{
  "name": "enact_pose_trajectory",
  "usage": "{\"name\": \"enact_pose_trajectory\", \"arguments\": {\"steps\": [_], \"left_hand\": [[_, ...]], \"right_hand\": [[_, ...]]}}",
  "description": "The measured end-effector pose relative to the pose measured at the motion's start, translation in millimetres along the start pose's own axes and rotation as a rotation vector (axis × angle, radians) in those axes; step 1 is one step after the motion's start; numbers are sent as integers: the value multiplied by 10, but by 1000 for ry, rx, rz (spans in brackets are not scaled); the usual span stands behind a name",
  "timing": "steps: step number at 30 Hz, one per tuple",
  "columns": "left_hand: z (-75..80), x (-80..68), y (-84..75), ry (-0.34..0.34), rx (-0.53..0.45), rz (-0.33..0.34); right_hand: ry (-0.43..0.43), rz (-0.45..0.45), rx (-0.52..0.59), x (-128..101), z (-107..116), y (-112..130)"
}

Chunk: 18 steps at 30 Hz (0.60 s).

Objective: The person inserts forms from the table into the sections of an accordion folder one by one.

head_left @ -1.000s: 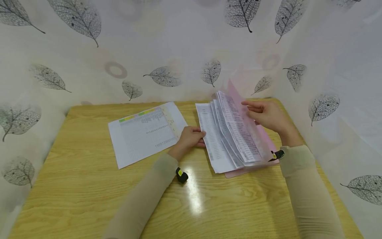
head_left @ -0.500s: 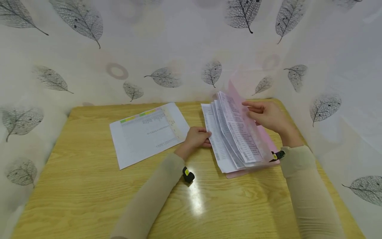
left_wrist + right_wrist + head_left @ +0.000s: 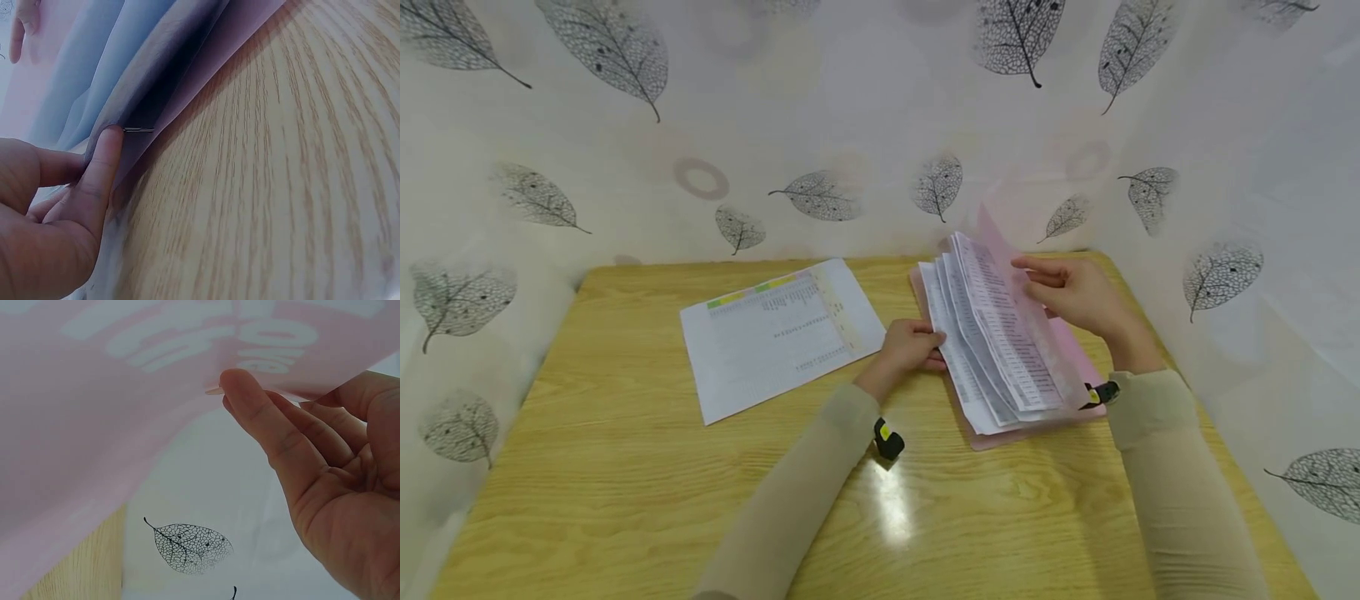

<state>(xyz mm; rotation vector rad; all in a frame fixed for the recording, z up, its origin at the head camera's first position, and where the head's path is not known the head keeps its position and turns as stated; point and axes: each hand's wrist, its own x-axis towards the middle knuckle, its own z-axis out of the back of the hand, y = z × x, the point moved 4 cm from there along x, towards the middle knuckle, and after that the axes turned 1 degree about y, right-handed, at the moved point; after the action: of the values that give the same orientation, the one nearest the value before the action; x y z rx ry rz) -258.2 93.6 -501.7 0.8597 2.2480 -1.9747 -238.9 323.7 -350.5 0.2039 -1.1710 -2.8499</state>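
Note:
A pink folder (image 3: 1078, 350) lies open at the right of the table, with several printed sheets (image 3: 1011, 333) fanned out in it. My left hand (image 3: 908, 346) pinches the left edge of the lowest white sheet (image 3: 958, 358) between thumb and fingers. In the left wrist view, a thin metal piece (image 3: 139, 130) shows between that paper and the pink cover underneath. With my right hand (image 3: 1071, 292) I hold up the folder's translucent pink front cover (image 3: 996, 237) by its edge. White lettering (image 3: 275, 347) is printed on this cover in the right wrist view.
A separate white printed sheet (image 3: 775, 342) with a coloured strip along its top lies left of the folder. The wooden table (image 3: 625, 500) meets a leaf-patterned cloth (image 3: 842, 108) at the back and sides. Each wrist carries a small black camera (image 3: 887, 440).
My left hand has moved right with the sheet's edge, bringing it over the folder. Pink backing now shows along the left side. The right hand still holds up the cover.

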Motion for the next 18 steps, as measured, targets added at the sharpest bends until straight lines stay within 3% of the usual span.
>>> {"name": "enact_pose_trajectory", "arguments": {"steps": [10, 18], "left_hand": [[83, -22, 37, 15, -86, 21], [30, -6, 61, 40, -107, 2]], "right_hand": [[-27, 12, -27, -1, 44, -13], [-36, 20, -36, -13, 46, 12]]}}
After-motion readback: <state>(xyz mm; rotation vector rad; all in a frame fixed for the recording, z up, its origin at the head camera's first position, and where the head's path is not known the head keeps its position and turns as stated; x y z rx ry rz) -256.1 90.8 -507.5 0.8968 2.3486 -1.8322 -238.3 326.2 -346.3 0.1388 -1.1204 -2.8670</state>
